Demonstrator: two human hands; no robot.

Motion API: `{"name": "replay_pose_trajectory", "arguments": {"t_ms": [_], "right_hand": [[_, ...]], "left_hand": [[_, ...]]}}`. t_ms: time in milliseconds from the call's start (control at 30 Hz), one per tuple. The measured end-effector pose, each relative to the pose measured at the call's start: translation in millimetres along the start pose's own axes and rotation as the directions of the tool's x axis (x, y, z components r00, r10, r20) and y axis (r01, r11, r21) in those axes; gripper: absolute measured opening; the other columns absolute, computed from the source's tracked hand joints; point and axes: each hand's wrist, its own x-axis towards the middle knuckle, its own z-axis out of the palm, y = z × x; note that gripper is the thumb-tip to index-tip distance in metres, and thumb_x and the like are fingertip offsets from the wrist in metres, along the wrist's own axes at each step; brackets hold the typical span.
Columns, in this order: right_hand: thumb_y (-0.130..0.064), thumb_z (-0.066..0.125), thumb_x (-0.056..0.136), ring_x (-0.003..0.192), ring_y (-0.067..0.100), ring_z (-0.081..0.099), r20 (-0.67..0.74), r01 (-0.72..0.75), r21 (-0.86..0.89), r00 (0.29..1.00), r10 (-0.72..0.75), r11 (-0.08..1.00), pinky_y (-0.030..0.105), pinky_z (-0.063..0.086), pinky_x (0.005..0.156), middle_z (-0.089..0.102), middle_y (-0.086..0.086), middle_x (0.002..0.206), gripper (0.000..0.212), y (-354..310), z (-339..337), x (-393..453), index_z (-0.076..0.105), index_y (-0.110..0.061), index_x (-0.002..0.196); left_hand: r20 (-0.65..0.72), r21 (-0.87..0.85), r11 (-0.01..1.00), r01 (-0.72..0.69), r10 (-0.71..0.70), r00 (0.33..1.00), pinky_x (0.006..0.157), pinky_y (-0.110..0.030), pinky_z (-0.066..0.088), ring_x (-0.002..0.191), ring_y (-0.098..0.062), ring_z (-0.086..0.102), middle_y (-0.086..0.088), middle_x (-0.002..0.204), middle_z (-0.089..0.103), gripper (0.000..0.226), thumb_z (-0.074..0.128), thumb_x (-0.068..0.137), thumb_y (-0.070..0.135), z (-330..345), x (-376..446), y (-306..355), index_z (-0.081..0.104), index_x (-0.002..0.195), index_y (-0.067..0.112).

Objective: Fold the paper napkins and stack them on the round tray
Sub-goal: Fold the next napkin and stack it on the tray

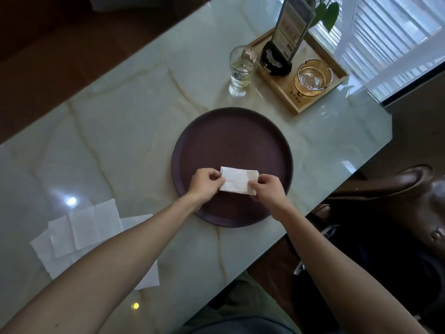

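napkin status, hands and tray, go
Left hand and right hand both pinch the folded napkin over the round tray. Unfolded napkins wait on table. Nothing blocking.

We see both bare forearms reaching up from the lower edge of the view, the left entering from seven o'clock and the right from five o'clock, so that they converge toward the centre. The left hand (206,184) lies knuckles up, its fingers curled and its thumb and fingertips pinching inward at three o'clock. The right hand (266,188) mirrors it, fingers curled, pinching inward at nine o'clock. Our two hands sit near each other, level, not touching. Both wrists are held fairly straight, in line with the forearms.
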Motion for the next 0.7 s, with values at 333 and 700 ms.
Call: {"name": "replay_pose_trajectory", "arguments": {"t_ms": [333, 700], "right_hand": [[-0.031, 0.063, 0.081, 0.077, 0.023, 0.073, -0.1, -0.013, -0.142, 0.995, -0.001, 0.99, 0.048, 0.062, 0.078, 0.074, -0.001, 0.079, 0.01, 6, 5, 12, 0.067, -0.023, 0.076], [-0.032, 0.061, 0.087, 0.089, 0.023, 0.064, -0.206, -0.054, -0.305, 0.979, -0.011, 0.951, 0.033, 0.044, 0.073, 0.07, -0.004, 0.093, 0.011, 4, 9, 11, 0.065, -0.022, 0.088]], "left_hand": [[-0.112, 0.116, 0.993, -0.022, 0.035, 0.993, 0.071, -0.021, 0.041, 0.081, -0.013, 0.065, 0.007, 0.077, 0.067, 0.007, 0.075, 0.085, 0.021, 5, 7, 8, 0.075, 0.09, 0.016], [-0.108, 0.13, 0.991, -0.012, 0.026, 0.994, 0.064, -0.022, 0.043, 0.074, -0.012, 0.064, 0.009, 0.07, 0.066, 0.021, 0.083, 0.076, 0.018, 5, 7, 2, 0.069, 0.092, 0.016]]}}
